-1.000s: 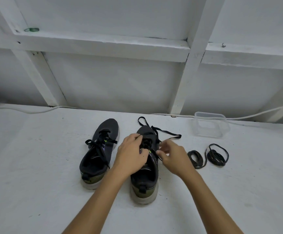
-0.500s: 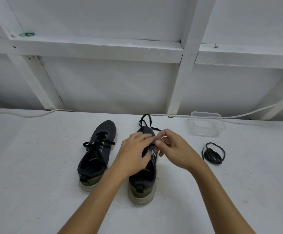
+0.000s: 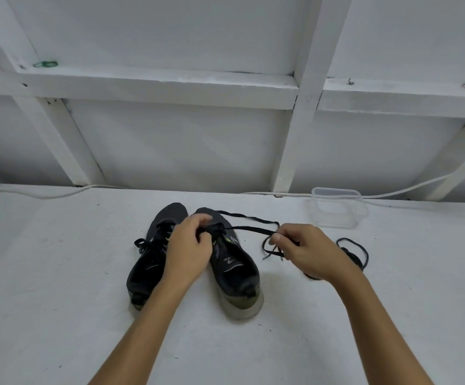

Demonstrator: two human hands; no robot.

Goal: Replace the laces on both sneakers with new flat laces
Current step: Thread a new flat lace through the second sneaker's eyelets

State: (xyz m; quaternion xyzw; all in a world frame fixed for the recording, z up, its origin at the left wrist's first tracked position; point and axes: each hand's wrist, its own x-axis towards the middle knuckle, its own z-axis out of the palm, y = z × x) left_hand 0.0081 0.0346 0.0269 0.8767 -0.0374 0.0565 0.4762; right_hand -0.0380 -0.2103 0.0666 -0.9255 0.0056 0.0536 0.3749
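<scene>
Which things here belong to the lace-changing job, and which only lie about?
For the job:
- left black sneaker, still laced
- right black sneaker
- black flat lace being pulled from it
- coiled black laces
- left hand, right hand

Lying about:
- clear plastic container
- white cable
- green rubber band

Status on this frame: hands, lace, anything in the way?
Left hand grips right sneaker at eyelets. Right hand pinches lace, drawn out sideways. Nothing blocking.

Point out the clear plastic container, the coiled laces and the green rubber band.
clear plastic container [image 3: 336, 215]: head view, front wall.
coiled laces [image 3: 357, 252]: head view, right side of the loop.
green rubber band [image 3: 45, 64]: head view, middle of the band.
</scene>
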